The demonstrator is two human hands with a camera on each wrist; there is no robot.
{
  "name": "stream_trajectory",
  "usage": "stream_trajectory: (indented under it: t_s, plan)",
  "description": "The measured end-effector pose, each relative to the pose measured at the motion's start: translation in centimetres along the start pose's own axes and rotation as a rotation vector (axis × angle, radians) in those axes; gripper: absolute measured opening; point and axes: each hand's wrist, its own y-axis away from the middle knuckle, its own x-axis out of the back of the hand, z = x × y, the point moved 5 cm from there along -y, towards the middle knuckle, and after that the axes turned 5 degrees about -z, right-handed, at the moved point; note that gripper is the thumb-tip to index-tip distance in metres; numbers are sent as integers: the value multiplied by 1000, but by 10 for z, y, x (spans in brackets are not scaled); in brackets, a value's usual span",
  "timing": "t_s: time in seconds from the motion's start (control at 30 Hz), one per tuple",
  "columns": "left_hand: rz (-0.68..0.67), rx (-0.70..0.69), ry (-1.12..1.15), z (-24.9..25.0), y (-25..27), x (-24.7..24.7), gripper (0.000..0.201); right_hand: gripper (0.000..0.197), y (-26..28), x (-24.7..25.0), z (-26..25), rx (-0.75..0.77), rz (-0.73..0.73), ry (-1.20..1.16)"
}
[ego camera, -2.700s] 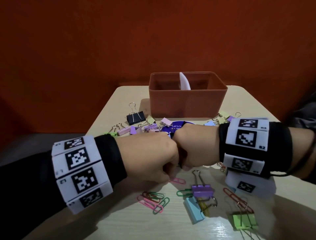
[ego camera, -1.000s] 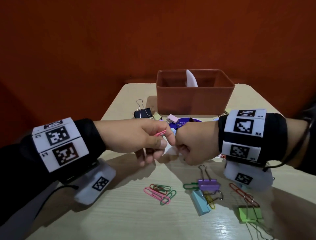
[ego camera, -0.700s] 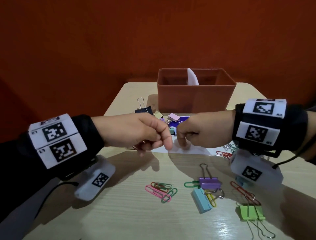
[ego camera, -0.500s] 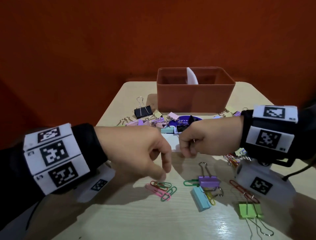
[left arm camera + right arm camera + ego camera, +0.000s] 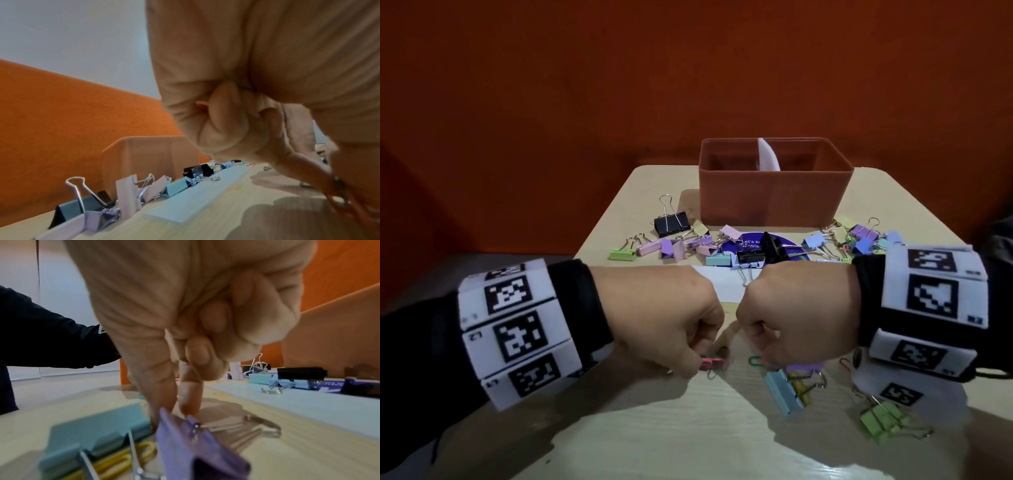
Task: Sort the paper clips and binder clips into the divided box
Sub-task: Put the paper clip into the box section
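Both hands are low over the table (image 5: 688, 428), knuckles up, side by side near its front. Left hand (image 5: 674, 322): fingers curled, thumb and forefinger down on the pink paper clips (image 5: 711, 362) lying on the wood; looks like a pinch on them, though the left wrist view is too blurred at the fingertips to confirm a firm grip. Right hand (image 5: 798, 318): ring and little fingers curled into the palm, thumb and forefinger tips (image 5: 190, 400) pointing down right at the purple binder clip (image 5: 197, 446), touching or just short of its top edge; can't tell if it's actually gripped. The purple clip sits against a light blue binder clip (image 5: 782, 394) with a yellow paper clip (image 5: 123, 459) tucked beside it. A green paper clip (image 5: 755, 360) peeks out just left of the right hand. A green binder clip (image 5: 881, 423) lies nearer the table's right front, under the right wrist. The divided box (image 5: 774, 202) stands at the far end of the table, upright, with a white divider (image 5: 768, 154) across the middle; its contents aren't visible from here. In front of the box is a scatter of unsorted binder clips, including a black binder clip (image 5: 672, 222) with one handle up, pastel ones either side, and a purple disc (image 5: 756, 245) under some of them. A white card (image 5: 722, 284) lies flat between that scatter and the hands.
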Motion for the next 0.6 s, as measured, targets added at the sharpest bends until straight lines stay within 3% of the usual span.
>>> stream_trajectory:
  t_s: [0.4,0.47,0.6]
  plan:
    - [196,26,690,-49,27,28,25,12,-11,-14,1,32,-117,-60]
    - [207,30,784,-55,31,27,26,5,-10,-13,5,7,-108,-88]
    - [170,25,943,-62,35,22,17,19,-14,-2,18,-15,-18,-201]
